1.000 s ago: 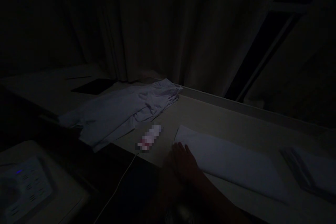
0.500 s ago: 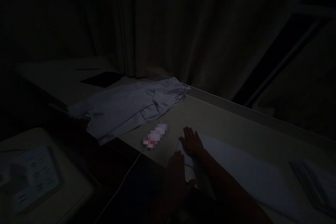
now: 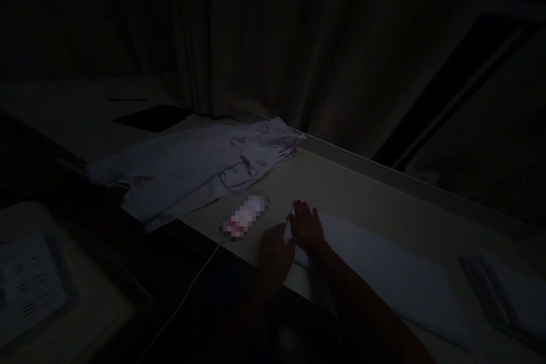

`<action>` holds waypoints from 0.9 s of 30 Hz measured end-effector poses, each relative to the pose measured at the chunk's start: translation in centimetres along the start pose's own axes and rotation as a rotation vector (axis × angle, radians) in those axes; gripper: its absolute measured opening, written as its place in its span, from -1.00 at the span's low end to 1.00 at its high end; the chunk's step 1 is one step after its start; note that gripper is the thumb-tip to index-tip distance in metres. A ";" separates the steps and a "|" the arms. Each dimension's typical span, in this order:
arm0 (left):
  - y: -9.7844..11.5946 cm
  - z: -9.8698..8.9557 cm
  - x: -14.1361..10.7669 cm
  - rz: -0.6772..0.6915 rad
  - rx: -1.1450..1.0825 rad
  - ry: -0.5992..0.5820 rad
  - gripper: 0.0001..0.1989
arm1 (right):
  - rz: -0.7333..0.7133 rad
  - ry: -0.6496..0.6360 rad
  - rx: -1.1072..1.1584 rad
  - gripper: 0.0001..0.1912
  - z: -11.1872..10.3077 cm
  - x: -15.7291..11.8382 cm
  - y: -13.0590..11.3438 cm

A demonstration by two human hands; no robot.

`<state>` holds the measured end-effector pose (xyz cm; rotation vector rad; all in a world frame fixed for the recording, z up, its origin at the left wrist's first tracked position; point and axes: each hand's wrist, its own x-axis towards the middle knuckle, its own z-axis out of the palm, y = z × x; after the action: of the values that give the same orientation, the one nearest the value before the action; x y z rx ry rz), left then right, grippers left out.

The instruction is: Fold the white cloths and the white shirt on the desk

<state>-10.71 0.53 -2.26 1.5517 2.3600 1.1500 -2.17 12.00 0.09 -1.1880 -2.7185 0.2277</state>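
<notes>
A long folded white cloth [image 3: 384, 261] lies along the pale tabletop [image 3: 341, 182] at the lower right. My right hand [image 3: 307, 227] rests flat on its left end, fingers stretched out. Close beside it, at the cloth's left edge, is my left hand [image 3: 275, 253]; its thumb and fingers are at the cloth's corner, but darkness hides whether they pinch it. A blurred-out, lit pink and white object [image 3: 244, 216] with a cable lies to the left of my hands.
A crumpled white garment [image 3: 191, 170] spreads over the table's left part, with a dark flat sheet [image 3: 153, 118] behind it. A striped folded cloth [image 3: 503, 296] lies far right. Lower left, a white power strip [image 3: 29, 284] sits on another surface. Dark curtains [image 3: 256, 28] hang behind.
My left hand has moved up and forward to the cloth's left corner, beside my right hand. My right hand stays on the cloth. The view has shifted slightly.
</notes>
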 end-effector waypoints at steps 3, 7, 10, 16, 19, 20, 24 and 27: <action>-0.1 0.3 0.4 -0.082 -0.075 -0.002 -0.61 | -0.002 0.005 0.008 -0.34 -0.1 0.0 0.1; -0.3 0.3 0.7 -0.179 -0.260 -0.040 -0.59 | 0.017 0.015 0.030 -0.38 0.0 0.1 0.4; -0.2 0.3 1.1 -0.217 -0.358 -0.054 -0.51 | 0.014 0.030 0.050 -0.41 0.1 0.2 0.7; -0.2 0.6 1.4 -0.230 -0.337 -0.007 -0.49 | 0.026 0.041 0.076 -0.43 0.4 0.2 1.0; -0.2 0.5 1.3 -0.159 -0.298 0.028 -0.60 | 0.031 0.066 0.083 -0.43 0.5 0.2 0.9; -0.1 0.5 1.3 -0.132 -0.278 0.035 -0.63 | 0.031 0.076 0.083 -0.43 0.6 0.2 0.8; 0.1 0.3 1.2 -0.084 -0.168 0.044 -0.66 | 0.034 0.091 0.073 -0.43 0.6 0.1 0.7; 0.2 0.2 1.4 -0.099 -0.177 0.014 -0.65 | 0.024 0.090 0.071 -0.44 0.4 0.0 0.7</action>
<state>-11.16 1.86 -1.85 1.3589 2.2453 1.3107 -1.76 12.49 -0.49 -1.1822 -2.5983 0.2644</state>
